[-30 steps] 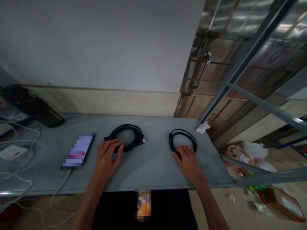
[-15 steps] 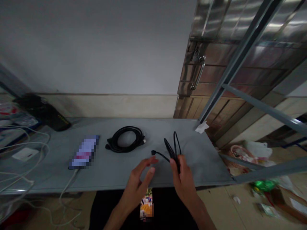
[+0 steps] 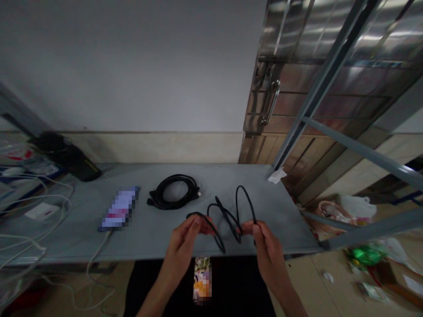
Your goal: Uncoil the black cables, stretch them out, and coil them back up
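Note:
Between my two hands a loose black cable [image 3: 228, 214] hangs in uneven loops over the front part of the grey table. My left hand [image 3: 186, 240] pinches one end section of it between thumb and fingers. Farther right, my right hand [image 3: 267, 246] grips another part of the same cable, with a tall loop rising above the fingers. Behind my left hand, a second black cable [image 3: 175, 207] lies on the table wound in a round coil, its plugs showing at both sides. It is apart from both hands.
A phone [image 3: 119, 209] with a white cord lies at left, beside a white adapter [image 3: 42, 211] and tangled white cords. A black bottle [image 3: 74, 158] lies near the wall. A metal frame post [image 3: 309, 110] and crumpled paper [image 3: 277, 175] stand at the right edge. Another phone [image 3: 202, 281] rests on my lap.
My left hand has taken hold of the cable's end, which was free before. The bundle in my right hand has loosened into wider loops, and that hand has moved slightly right.

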A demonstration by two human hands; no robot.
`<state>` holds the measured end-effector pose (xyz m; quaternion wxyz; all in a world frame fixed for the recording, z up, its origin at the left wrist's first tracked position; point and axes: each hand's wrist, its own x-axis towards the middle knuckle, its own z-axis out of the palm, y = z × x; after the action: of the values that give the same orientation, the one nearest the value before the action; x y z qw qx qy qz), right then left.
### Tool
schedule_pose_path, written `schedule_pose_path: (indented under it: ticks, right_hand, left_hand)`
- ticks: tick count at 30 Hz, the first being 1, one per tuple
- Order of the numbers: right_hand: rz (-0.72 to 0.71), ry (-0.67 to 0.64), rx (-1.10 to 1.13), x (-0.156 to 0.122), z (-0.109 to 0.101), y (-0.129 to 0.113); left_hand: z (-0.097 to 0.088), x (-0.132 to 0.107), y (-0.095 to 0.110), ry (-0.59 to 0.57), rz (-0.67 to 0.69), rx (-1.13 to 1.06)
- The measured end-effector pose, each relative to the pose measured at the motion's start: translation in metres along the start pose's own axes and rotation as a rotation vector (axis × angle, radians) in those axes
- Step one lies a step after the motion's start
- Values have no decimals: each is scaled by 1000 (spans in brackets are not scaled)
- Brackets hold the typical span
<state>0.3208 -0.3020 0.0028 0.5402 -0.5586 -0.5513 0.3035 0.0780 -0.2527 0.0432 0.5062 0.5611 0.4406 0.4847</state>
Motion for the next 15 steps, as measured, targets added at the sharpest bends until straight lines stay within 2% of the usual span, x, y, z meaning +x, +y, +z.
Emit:
schedule_pose_path:
  ticks: [4, 9, 12, 15]
  right_hand:
    - [64, 112, 76, 6, -22, 6]
    - [35, 216, 133, 9, -53, 15]
    - [12, 358, 154, 6, -83, 24]
    - [-15, 547, 220, -2, -113, 26]
  left_hand:
    - [-10, -3, -7, 45, -53, -196]
    - [-19, -2, 4, 103, -153, -494]
    - [-41, -1, 11, 230, -162, -528]
    - [-70, -1, 11, 358, -90, -484]
